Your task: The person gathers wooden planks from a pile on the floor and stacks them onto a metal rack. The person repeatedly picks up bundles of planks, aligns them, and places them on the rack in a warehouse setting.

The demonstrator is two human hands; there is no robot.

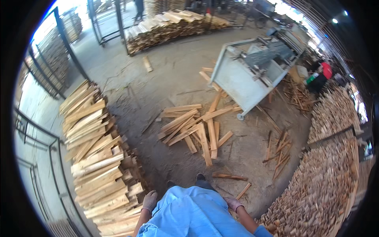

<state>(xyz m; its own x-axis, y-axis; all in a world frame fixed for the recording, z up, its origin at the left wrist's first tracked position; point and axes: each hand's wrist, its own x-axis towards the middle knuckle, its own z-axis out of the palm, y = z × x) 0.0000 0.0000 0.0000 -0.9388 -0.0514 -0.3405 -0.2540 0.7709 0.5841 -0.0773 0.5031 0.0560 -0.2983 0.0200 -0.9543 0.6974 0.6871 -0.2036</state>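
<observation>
Wood lies everywhere around you: a long stack of pale sawn boards [98,158] runs along your left side, close enough that your left hand [149,200] hangs just beside its near end. Those boards lie flat and roughly parallel, layer on layer, which looks like deliberate stacking rather than a dump. Ahead of your feet, a loose scatter of boards [195,130] lies on the dusty floor [138,98], crossed at odd angles, fanning out from the foot of the grey sawing machine [252,69]; by their lie I judge they dropped there off the machine. A couple of darker offcuts [231,177] rest on the floor nearer your right hand [233,204], well apart from the main scatter. To your right, a big heap of short wood blocks [327,185] banks up in a curve.

Both your hands wear light gloves and hang low at your hips, either side of your blue shirt [193,213], arms slack and slightly out. The left grip is loosely curled and holds nothing. The right grip is also loosely closed, fingers turned inward, and has hold of nothing that I can see. Neither hand touches any wood; the stack on your left is the nearest thing to either.
</observation>
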